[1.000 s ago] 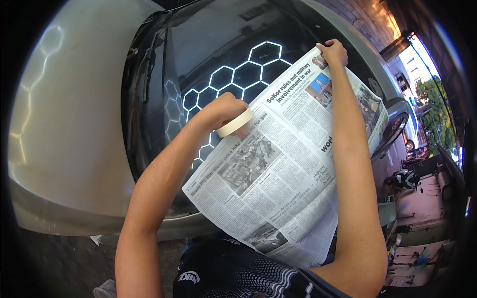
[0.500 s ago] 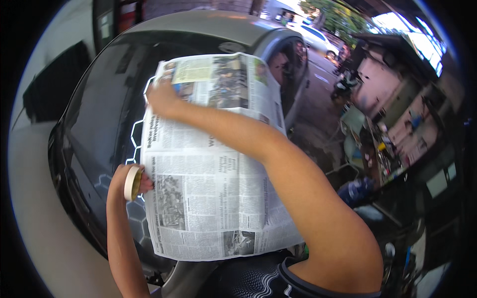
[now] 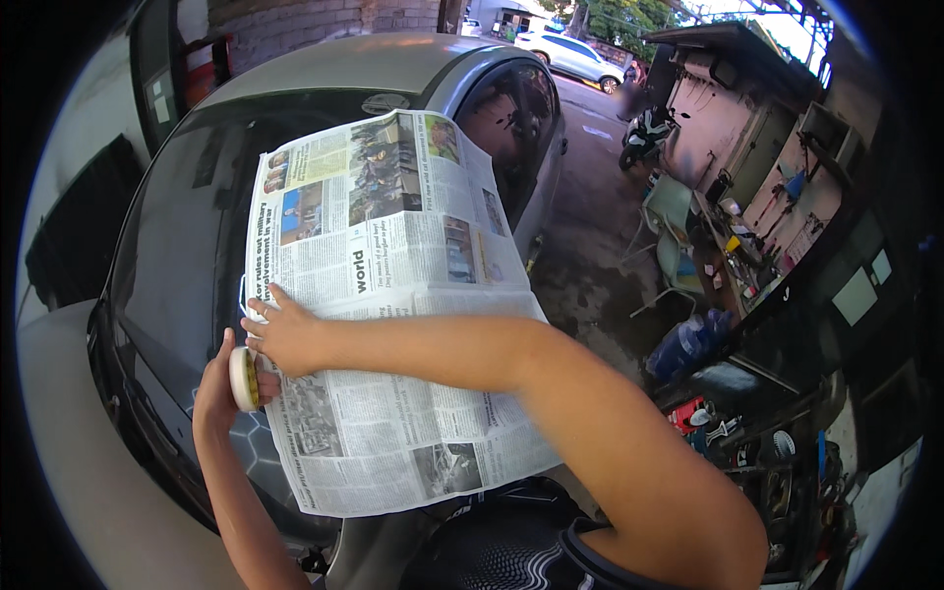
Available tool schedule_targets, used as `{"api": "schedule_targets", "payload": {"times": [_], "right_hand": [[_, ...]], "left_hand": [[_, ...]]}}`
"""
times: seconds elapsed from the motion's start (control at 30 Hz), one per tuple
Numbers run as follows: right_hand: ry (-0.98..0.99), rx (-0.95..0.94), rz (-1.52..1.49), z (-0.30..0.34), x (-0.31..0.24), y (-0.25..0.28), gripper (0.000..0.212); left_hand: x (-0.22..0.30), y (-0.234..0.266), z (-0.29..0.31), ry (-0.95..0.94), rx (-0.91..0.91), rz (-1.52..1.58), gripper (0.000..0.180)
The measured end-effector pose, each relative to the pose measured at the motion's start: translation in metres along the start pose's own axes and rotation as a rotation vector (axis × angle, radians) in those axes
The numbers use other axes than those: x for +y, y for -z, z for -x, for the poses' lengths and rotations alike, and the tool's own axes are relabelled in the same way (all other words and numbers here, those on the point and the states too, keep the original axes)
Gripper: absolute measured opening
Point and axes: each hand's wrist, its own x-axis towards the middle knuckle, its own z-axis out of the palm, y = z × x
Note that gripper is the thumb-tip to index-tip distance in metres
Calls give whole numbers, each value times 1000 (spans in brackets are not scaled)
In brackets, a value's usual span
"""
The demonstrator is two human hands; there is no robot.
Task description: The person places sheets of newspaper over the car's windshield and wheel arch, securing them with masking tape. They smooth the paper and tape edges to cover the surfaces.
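Observation:
A spread newspaper sheet [image 3: 393,265] lies over the windshield [image 3: 187,226] of a grey car. My right hand [image 3: 285,332] rests flat on its left edge, fingers apart, with my forearm crossing the paper. Close by at the same edge, my left hand [image 3: 214,391] grips a roll of masking tape [image 3: 243,380], which stands on its side. Some left fingertips show past the roll, against the newspaper. The paper hides much of the glass beneath it.
The car's roof [image 3: 334,64] rises beyond the paper. At right are green chairs [image 3: 677,236], a cluttered workbench [image 3: 733,256], a wrapped blue bundle [image 3: 688,344] and assorted tools [image 3: 718,428]. A motorcycle [image 3: 644,136] and a white car [image 3: 575,57] stand farther off.
My right hand has slid nearer along the newspaper's left edge, from its upper part down beside my left hand. The left hand keeps the tape roll. The view has shifted slightly.

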Motion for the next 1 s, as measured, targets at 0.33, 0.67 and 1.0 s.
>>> {"api": "schedule_targets", "payload": {"times": [0.33,0.67,1.0], "right_hand": [[-99,-48,47,-2,-12,2,60],[-113,18,-83,-8,2,-3,54],[8,5,284,46,-77,27,55]], "left_hand": [[-79,-21,43,-999,543,-830,40],[-113,38,201,-134,156,-716,35],[-155,23,201,49,313,-208,27]]}}
